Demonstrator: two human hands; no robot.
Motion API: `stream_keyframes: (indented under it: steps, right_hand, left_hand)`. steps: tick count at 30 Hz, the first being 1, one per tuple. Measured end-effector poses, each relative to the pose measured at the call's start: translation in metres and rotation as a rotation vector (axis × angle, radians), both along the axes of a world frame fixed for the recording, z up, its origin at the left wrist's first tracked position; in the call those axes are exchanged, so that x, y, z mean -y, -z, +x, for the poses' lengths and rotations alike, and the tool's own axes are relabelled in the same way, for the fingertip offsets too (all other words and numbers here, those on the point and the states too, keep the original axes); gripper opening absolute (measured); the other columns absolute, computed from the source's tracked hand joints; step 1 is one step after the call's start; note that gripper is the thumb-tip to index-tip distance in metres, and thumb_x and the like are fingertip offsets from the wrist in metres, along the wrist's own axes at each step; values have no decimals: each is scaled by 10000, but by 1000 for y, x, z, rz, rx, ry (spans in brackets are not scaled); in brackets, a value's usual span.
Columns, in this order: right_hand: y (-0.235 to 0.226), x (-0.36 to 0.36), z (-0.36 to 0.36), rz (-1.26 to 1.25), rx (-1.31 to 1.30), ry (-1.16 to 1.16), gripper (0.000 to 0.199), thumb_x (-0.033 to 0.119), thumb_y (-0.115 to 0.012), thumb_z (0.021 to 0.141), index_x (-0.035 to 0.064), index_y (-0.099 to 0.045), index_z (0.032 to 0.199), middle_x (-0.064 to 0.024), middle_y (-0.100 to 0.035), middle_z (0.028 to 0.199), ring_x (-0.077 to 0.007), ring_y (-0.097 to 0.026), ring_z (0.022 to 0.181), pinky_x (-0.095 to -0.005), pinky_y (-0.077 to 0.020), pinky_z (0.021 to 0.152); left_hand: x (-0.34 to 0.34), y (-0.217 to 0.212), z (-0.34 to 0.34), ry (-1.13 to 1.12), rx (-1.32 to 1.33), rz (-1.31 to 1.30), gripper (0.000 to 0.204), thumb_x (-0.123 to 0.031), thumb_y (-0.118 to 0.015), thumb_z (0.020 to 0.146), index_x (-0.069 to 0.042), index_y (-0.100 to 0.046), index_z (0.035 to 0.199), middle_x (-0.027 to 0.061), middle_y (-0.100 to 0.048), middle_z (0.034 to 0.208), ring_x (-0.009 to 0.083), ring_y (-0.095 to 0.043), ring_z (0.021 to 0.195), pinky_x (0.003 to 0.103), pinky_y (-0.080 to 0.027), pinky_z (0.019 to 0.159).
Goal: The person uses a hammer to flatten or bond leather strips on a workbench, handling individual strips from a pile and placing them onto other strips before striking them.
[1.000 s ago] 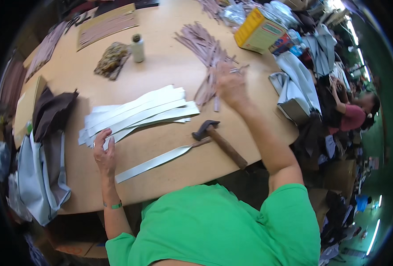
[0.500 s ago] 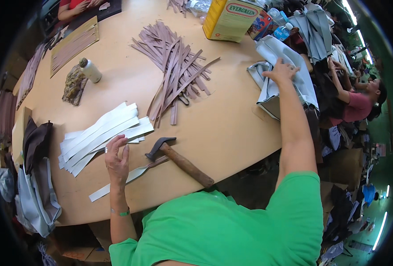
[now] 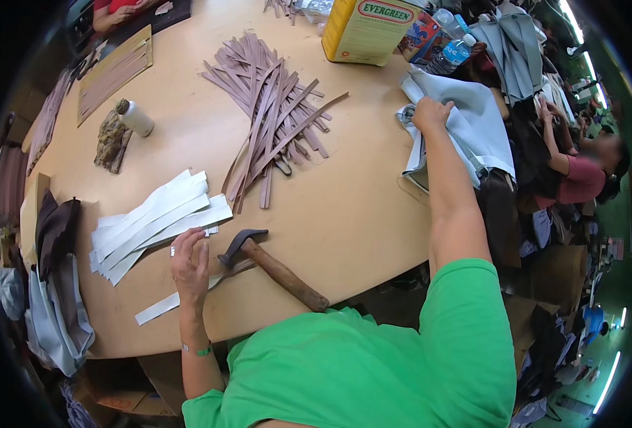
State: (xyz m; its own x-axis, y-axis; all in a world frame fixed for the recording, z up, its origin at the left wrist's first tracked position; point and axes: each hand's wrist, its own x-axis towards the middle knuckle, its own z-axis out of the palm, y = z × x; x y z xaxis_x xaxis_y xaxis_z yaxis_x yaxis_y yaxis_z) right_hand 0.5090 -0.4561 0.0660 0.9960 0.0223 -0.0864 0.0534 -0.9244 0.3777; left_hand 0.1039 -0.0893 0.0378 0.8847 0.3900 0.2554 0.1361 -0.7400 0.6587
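Note:
At the table's right edge, my right hand (image 3: 432, 114) is closed on a bunched pale grey-blue piece of leather-like material (image 3: 465, 96), folded with its end hanging over the edge. My left hand (image 3: 189, 264) is raised by the near right end of a fanned pile of white strips (image 3: 152, 225), fingers loosely bent and apart from the thumb, nothing visible in them. Just right of it lies a hammer (image 3: 284, 274) with a dark curved head and wooden handle. A single white strip (image 3: 157, 309) lies by my left wrist, partly hidden by it.
A heap of mauve strips (image 3: 266, 128) lies mid-table. Beyond stand a yellow can (image 3: 362, 36) and plastic bottles (image 3: 455, 51). A white bottle (image 3: 137, 120) leans by a crusted brown lump (image 3: 111, 143). Another person's hands (image 3: 122, 14) show at the far left; a person in pink (image 3: 583, 175) works at right.
My right hand has gone from spread over the grey-blue material to closed on it, and the material has shifted and folded over. My left hand stays near the white strips.

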Motion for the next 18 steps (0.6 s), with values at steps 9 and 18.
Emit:
stream_keyframes:
  steps: [9,18]
  right_hand:
    - [-60,59,-58,97,338,-194,286,142,-594,706,51,-564,976,-186,-661,874,-348,-634,890,-496,-349,988]
    - [-235,66,-127,824,372,-520,405,121,-588,793,4,-512,1173,-173,-592,1063,-267,-569,997,-376,-431,874]
  left_hand:
    - [-7,4,5,74,93,-101,211,3,-610,782,-28,-615,990,106,-618,1053,265,-563,1029,356,-437,885]
    - [43,-26,40,490,176,-349,404,-42,-638,799,-94,-538,1187,114,-542,1252,243,-632,936,310,-544,716]
